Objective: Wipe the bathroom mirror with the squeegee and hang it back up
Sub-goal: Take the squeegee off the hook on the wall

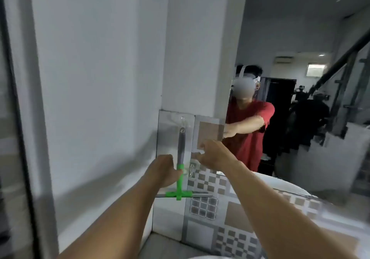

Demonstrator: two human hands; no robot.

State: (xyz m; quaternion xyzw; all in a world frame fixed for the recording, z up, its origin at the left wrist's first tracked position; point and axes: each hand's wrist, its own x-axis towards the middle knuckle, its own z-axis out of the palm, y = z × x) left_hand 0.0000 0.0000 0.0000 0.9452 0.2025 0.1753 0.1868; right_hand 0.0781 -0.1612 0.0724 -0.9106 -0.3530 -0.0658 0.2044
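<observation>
The left hand [163, 170] holds the squeegee [180, 170] below the hook [182, 121]; right hand [210, 154] loosely open. Lift gently, keeping the handle vertical.

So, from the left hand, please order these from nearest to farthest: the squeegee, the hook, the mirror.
1. Squeegee: touching the left hand, at the hand's right.
2. Hook: above the hand, at the top of the squeegee handle.
3. Mirror: farthest, up and to the right.
</observation>
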